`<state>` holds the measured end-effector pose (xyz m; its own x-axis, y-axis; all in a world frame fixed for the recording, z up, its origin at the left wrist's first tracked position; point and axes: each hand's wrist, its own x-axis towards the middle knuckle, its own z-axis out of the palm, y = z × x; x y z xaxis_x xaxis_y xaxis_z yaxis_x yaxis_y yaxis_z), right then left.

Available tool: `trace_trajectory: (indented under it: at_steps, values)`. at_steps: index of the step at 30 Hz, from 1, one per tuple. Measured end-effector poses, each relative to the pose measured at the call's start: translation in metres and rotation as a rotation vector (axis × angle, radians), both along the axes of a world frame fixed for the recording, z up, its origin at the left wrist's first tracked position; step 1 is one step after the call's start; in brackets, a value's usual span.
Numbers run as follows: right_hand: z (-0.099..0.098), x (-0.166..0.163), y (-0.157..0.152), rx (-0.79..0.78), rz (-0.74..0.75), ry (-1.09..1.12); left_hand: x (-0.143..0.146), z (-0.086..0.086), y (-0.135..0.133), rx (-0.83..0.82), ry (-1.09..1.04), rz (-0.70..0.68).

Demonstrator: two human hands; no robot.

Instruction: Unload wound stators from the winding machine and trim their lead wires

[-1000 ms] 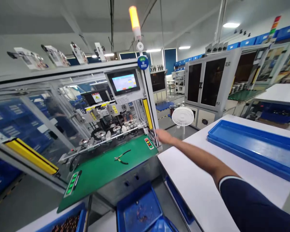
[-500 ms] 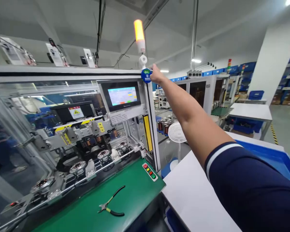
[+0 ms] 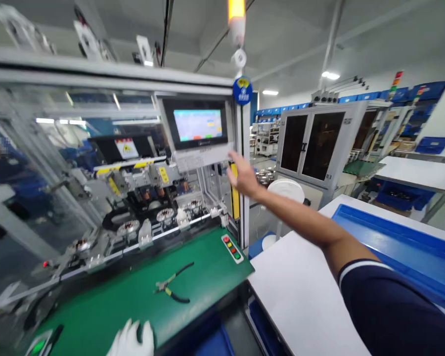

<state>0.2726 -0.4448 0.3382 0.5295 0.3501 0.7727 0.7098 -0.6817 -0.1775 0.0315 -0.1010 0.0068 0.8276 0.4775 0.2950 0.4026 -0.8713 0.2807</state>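
My right hand [image 3: 243, 175] is stretched out in front of the machine's right post, fingers open and holding nothing, just below the touchscreen [image 3: 198, 124] and beside the yellow light-curtain strip [image 3: 235, 198]. My left hand [image 3: 131, 338], in a white glove, rests at the near edge of the green work mat [image 3: 141, 301] with fingers apart. Pliers [image 3: 171, 288] with yellow-black handles lie on the mat between the hands. Behind the mat runs a rail [image 3: 141, 237] carrying several round copper-wound parts.
A small panel of red, yellow and green buttons [image 3: 232, 248] sits at the mat's right corner. A white table [image 3: 304, 296] with a long blue tray [image 3: 400, 252] stands to the right. A white fan [image 3: 285, 190] and grey cabinets [image 3: 315, 141] are behind. An orange beacon [image 3: 236, 11] tops the machine.
My right hand has dropped from the blue round sign at the top of the post down to screen height. My gloved left hand has come into view at the mat's near edge.
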Motion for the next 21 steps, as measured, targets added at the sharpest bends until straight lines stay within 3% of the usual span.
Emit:
trace_trajectory:
  at_steps: [2,4,6,8,10,13,17,21]
  values:
    - [-0.106,-0.048,0.038,-0.139,0.123,0.133,-0.003,-0.004,-0.009,-0.002,0.032,0.01]
    - [-0.195,-0.091,0.071,-0.249,0.206,0.268,-0.005,-0.011,-0.017,0.002,0.057,-0.002]
    - [-0.258,-0.116,0.098,-0.305,0.216,0.37,-0.007,-0.017,-0.023,0.017,0.074,-0.029]
    - [-0.297,-0.122,0.123,-0.335,0.187,0.438,-0.008,-0.023,-0.026,0.047,0.078,-0.077]
    - [-0.319,-0.119,0.14,-0.356,0.129,0.495,-0.013,-0.029,-0.021,0.077,0.078,-0.166]
    - [-0.336,-0.121,0.15,-0.402,0.018,0.585,-0.03,-0.036,0.009,0.086,0.095,-0.35]
    - [-0.339,-0.138,0.148,-0.463,-0.093,0.653,-0.05,-0.037,0.066,0.059,0.128,-0.413]
    - [-0.333,-0.143,0.148,-0.499,-0.152,0.657,-0.053,-0.032,0.085,0.049,0.138,-0.431]
